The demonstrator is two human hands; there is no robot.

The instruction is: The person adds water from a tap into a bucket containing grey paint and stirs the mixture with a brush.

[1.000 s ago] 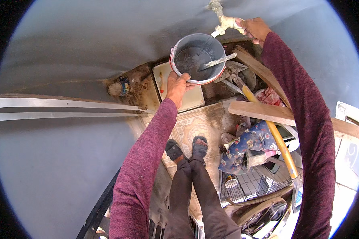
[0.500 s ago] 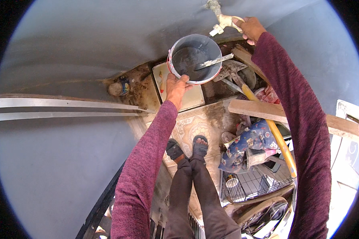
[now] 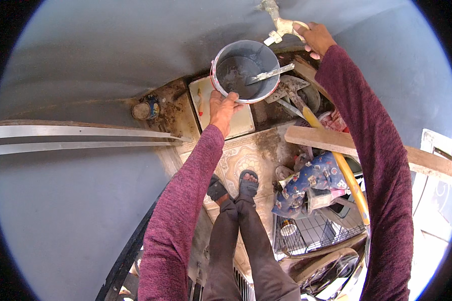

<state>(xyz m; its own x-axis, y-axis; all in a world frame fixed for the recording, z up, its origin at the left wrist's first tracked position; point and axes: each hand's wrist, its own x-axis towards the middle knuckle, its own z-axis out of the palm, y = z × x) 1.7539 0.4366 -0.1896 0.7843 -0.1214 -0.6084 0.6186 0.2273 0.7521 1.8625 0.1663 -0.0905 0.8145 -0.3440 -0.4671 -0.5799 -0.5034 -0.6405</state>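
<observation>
My left hand (image 3: pixel 224 111) is closed on the near rim of a round bucket (image 3: pixel 267 58), thumb over the edge. Grey, wet-looking matter lies in the bucket's bottom. A flat stick (image 3: pixel 272 74) caked with grey leans inside, its upper end sticking out over the right rim. Up and to the right, my right hand (image 3: pixel 317 39) has its fingers closed round the handle of a pale plastic tap (image 3: pixel 285 28) on the wall. The tap's spout lies just above the bucket's upper right rim. I cannot make out any water coming from it.
A white board (image 3: pixel 245 122) lies under the bucket, and a small tin (image 3: pixel 145 110) stands to its left. On the right are a shovel with a yellow handle (image 3: pixel 351 186), a wooden plank (image 3: pixel 326 141), a patterned blue cloth (image 3: pixel 314 176) and a wire rack (image 3: pixel 306 236). Metal strips (image 3: pixel 85 131) run along the left wall.
Both hands keep their holds on the bucket and the tap. The view has shifted slightly, and the bucket sits about where it was beside the spout.
</observation>
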